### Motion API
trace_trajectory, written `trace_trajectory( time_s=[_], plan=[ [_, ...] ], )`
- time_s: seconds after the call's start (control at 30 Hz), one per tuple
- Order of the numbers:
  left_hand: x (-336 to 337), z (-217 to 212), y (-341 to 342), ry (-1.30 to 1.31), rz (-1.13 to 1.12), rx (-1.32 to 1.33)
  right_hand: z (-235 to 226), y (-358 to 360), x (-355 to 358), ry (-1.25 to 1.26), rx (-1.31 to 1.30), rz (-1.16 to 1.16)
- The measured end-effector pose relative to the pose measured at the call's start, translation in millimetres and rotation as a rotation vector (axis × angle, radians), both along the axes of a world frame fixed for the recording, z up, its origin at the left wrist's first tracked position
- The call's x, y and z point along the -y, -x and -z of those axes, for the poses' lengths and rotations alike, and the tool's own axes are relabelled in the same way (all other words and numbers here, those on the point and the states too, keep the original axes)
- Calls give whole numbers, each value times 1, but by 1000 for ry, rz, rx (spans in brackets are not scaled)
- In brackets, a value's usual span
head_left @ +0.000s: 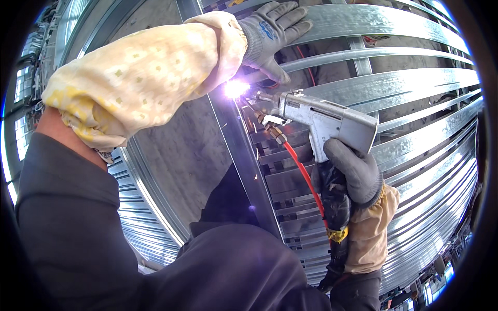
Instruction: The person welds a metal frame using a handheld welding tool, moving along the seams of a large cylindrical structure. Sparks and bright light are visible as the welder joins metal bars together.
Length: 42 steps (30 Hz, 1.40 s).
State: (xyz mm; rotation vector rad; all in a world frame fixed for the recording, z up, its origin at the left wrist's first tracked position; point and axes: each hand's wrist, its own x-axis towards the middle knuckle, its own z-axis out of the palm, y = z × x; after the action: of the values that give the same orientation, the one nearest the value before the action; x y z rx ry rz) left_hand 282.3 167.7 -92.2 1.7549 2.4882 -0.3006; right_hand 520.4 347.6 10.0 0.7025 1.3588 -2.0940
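My right hand [355, 173], in a grey glove, grips the handle of a silver pistol-shaped welding gun [324, 119]. The gun's nozzle points left at a bright violet-white spark [236, 89] on a galvanized steel frame rail [244, 155]. A red hose [303, 173] and a black wrapped cable run down from the gun. My left hand [272, 31], gloved in grey with a pale yellow sleeve cover [150, 72], lies flat with fingers spread on a steel channel [384, 23] just above the spark.
Several parallel galvanized steel channels [425, 135] fill the right side. Corrugated steel sheet [137, 223] lies at the lower left beside a grey floor [176, 145]. My dark-clothed knee [233, 264] is at the bottom.
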Motion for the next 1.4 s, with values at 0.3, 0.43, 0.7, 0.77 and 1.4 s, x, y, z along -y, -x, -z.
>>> trace_trajectory(
  time_s=[0.3, 0.43, 0.7, 0.77, 1.4],
  plan=[
    [-11, -23, -15, 158, -170, 117, -21, -44, -8, -15, 58, -28],
    [-18, -28, -39, 99, -330, 191, -32, -81, -10, -15, 51, -7],
    [-36, -39, -121, 257, -373, 102, -30, -113, -20, 56, -3, -52],
    [-37, -43, -123, 295, -380, 97, -23, -119, -20, 24, -45, -24],
    [-45, -49, -136, 339, -389, 54, -1, -117, -16, 85, -88, 27]
  ],
)
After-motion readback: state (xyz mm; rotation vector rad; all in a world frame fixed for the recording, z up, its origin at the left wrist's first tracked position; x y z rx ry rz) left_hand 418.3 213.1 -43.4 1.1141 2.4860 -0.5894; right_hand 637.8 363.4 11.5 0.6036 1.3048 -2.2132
